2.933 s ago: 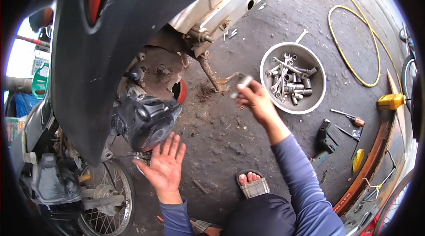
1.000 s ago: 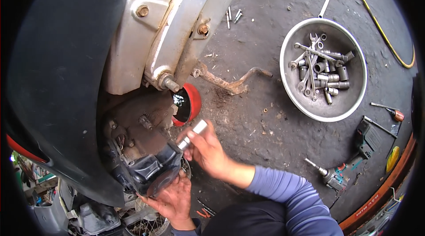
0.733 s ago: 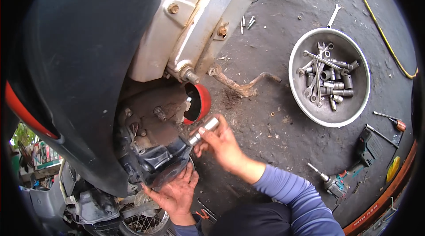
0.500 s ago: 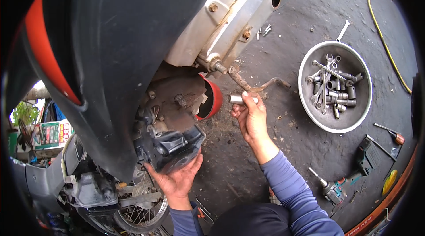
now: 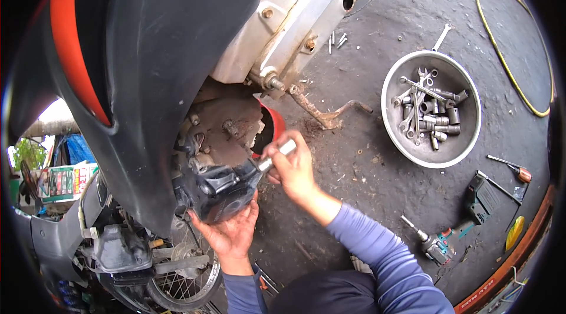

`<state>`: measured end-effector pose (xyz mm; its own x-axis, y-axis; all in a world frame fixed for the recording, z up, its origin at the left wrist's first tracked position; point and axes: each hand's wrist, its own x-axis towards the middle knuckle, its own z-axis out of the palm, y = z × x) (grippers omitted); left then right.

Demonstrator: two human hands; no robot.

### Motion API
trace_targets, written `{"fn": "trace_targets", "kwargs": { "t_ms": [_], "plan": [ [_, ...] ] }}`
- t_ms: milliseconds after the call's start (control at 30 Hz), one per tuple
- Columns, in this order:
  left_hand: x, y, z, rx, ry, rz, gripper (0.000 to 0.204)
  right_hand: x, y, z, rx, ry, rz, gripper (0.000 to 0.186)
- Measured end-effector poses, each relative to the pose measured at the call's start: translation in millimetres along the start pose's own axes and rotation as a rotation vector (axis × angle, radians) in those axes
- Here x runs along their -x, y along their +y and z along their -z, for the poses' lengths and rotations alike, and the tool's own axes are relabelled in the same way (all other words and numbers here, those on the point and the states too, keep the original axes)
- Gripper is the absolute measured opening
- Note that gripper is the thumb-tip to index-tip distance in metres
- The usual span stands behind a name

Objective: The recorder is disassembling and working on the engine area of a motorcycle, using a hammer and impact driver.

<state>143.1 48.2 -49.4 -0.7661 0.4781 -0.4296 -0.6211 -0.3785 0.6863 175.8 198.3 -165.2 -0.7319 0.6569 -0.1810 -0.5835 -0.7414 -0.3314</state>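
My left hand [image 5: 231, 236] cups the underside of a glossy black plastic part [image 5: 224, 199] at the motorbike's lower side, thumb and fingers curled up against it. Close by on the right, my right hand [image 5: 298, 175] is closed around a silver cylindrical socket [image 5: 288, 147]. One end of the socket sticks out above the fingers; its other end points down toward the black part's right edge. Whether the two touch, I cannot tell. Above the black part is a dirt-coated engine area [image 5: 227, 137], with a red container [image 5: 272, 128] partly hidden behind it and my right hand.
A metal bowl [image 5: 407, 149] of spanners and sockets stands on the right. Below it lie a cordless power tool [image 5: 480, 205] and a screwdriver [image 5: 522, 173]. A rusty bent lever [image 5: 321, 114] juts from the bike. Several bolts [image 5: 341, 40] and a yellow hose [image 5: 494, 37] lie farther off.
My right hand has moved left and down with the socket, from open floor to the black part's edge. My left hand stays under that part. The whole view has shifted slightly.
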Motion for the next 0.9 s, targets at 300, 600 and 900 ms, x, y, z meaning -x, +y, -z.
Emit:
{"fn": "trace_targets", "kwargs": {
  "t_ms": [300,600,900],
  "plan": [
    [0.7,-0.4,-1.8,-0.07,0.023,-0.017,0.097,-4.0,-18.2,-2.9,-0.034,0.316,0.117,0.013],
    [-0.3,0.8,10.1,-0.004,-0.096,0.003,0.097,11.0,2.4,15.0,-0.034,-0.091,-0.155,0.016],
    [-3.7,3.0,36.1,-0.035,-0.144,-0.005,0.091,53.1,-68.0,64.9,0.56,0.295,0.159,0.02]
  ]
}}
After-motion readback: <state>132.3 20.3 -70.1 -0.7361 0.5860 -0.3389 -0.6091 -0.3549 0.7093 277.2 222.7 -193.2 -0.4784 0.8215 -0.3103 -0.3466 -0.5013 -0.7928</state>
